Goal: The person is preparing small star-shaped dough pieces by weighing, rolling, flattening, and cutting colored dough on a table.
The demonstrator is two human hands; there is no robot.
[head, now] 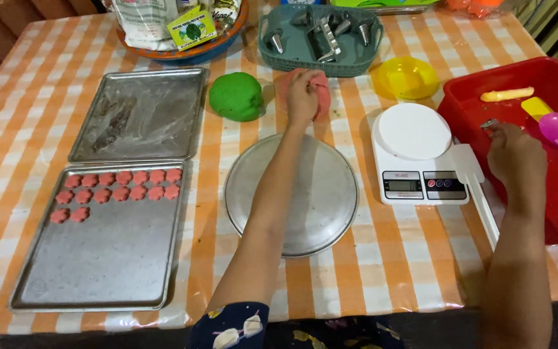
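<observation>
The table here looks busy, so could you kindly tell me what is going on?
A person is working with coloured dough. The left hand presses on the pink dough lump beside a green dough ball. The right hand pinches a small metal piece at the red tub. The lower baking tray holds rows of pink flower-shaped pieces; the round metal plate is bare.

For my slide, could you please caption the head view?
Left hand grips pink dough; right hand holds a small metal piece over the red tub.
</observation>
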